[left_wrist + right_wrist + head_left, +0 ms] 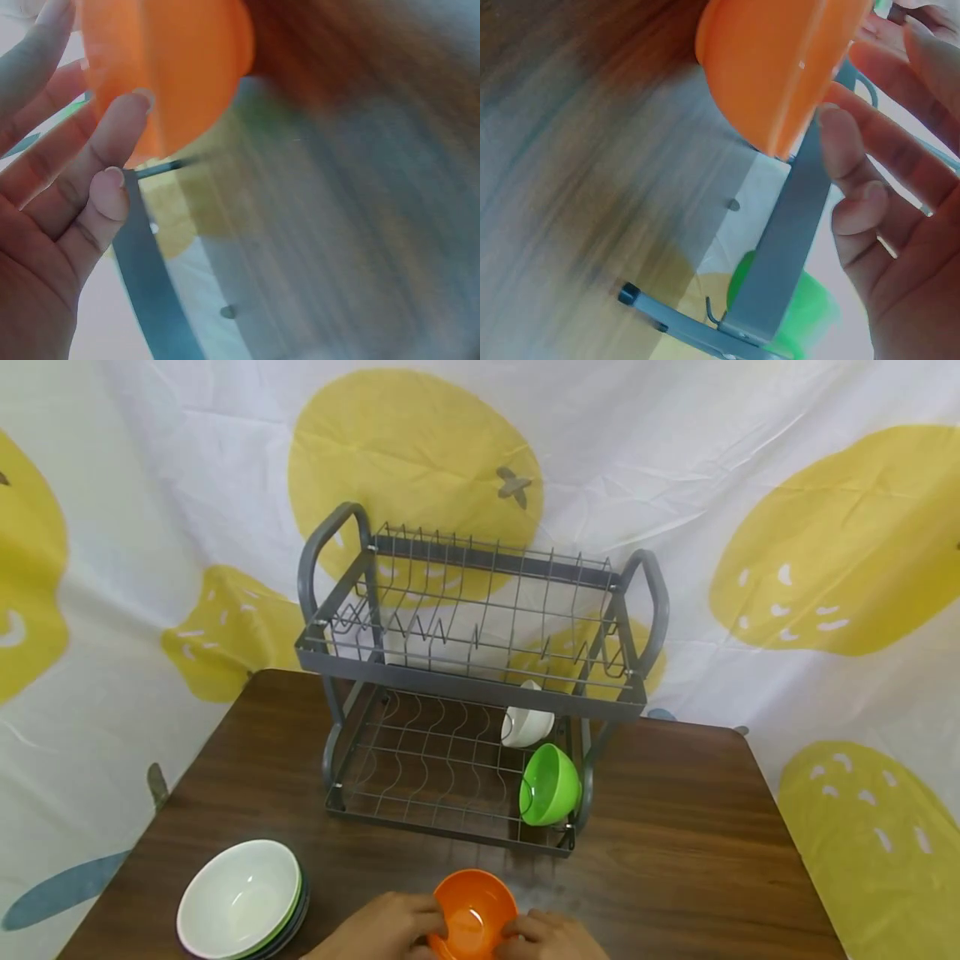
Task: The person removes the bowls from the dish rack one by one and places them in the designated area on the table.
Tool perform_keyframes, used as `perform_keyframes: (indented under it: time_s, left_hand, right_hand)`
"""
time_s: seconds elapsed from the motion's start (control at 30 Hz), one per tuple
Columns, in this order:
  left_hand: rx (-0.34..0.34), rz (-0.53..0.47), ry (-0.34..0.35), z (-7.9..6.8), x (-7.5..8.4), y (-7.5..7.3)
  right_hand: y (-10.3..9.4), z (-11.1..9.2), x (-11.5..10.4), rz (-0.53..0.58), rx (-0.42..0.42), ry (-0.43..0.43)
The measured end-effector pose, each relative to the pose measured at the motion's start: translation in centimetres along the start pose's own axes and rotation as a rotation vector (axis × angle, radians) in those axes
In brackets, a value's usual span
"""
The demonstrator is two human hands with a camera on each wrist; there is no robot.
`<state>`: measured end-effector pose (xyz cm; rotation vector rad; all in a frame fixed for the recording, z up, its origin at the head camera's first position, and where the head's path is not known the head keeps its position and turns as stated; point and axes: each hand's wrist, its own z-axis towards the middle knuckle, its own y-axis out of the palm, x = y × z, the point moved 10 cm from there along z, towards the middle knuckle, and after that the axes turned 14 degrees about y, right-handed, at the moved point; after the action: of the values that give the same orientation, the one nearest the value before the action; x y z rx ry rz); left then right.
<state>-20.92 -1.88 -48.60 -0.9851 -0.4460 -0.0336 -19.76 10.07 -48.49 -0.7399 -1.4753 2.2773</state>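
Note:
An orange bowl [474, 910] is at the near edge of the head view, its opening facing up toward the camera. My left hand [390, 928] grips its left side, and my right hand [553, 937] holds the opposite side. In the left wrist view the bowl's outer wall [172, 67] is close to my curled fingers [112, 135]. From the right wrist, the bowl [772, 75] shows tilted beside my fingers [840, 142]; the thumbs are partly cut off by the frame edges.
Beyond the bowl stands a grey two-tier dish rack [465, 675]. On its lower tier, at the right, a green bowl [555, 785] and a white bowl [531, 725] lean on their sides. A stack of bowls [238, 900], white on top, sits at left on the brown table [675, 827].

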Motion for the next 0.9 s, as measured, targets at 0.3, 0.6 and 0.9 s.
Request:
perform_keyframes:
  time_s: [0.3,0.6,0.9]
  left_hand:
    - [0.111,0.121,-0.114,2.0,-1.0,-3.1]
    - [0.164,0.059,-0.277,5.0,-4.9,-4.3]
    - [0.272,0.146,-0.289,10.1,-8.4,-7.6]
  right_hand:
    - [-3.9,0.1,0.3,0.011,0.246,-0.022]
    - [-6.8,-0.2,1.0,-0.012,0.32,0.031]
    - [-7.9,-0.5,0.9,-0.013,0.343,0.04]
